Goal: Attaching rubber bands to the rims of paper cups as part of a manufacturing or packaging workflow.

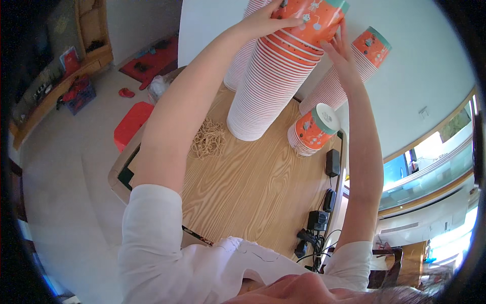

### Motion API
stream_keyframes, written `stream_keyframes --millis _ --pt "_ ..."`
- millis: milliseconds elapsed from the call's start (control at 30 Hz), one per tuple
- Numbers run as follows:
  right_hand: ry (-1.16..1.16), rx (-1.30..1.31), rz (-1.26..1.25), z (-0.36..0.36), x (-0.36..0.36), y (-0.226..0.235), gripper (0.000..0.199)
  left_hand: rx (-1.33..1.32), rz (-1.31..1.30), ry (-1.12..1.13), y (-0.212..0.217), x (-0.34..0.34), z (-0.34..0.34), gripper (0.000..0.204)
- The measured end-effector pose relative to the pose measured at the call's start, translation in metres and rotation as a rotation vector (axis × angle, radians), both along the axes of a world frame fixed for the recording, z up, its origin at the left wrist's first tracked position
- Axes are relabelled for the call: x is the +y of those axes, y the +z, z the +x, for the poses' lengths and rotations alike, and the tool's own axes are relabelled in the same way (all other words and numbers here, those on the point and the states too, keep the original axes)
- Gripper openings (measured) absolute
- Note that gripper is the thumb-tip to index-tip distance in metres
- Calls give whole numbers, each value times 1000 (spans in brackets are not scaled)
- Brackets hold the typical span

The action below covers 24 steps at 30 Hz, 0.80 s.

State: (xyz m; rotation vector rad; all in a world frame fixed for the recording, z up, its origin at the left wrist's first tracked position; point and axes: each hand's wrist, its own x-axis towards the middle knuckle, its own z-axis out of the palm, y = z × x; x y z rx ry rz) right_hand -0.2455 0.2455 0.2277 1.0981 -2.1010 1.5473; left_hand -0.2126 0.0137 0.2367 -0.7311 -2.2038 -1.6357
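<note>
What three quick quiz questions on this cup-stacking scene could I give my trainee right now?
1. True or false: both hands touch the top of the tall cup stack.
2. What lies on the table left of that stack? A) rubber bands B) scissors C) a plate
3. Which colour are the printed cups?

Key: 1 true; 2 A, the rubber bands; 3 orange with a teal rim.

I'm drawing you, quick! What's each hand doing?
Left hand: gripping the top cup.
Right hand: open, fingers touching that cup.
</note>
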Motion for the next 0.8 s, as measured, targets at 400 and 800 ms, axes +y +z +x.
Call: stream_keyframes --millis 400,800 --pt "-255 563 101 23 -41 76 123 168 106 270 91 18 83 97" --pt "-838 623 383 217 19 -6 47 589 -115 287 -48 -17 146 62"
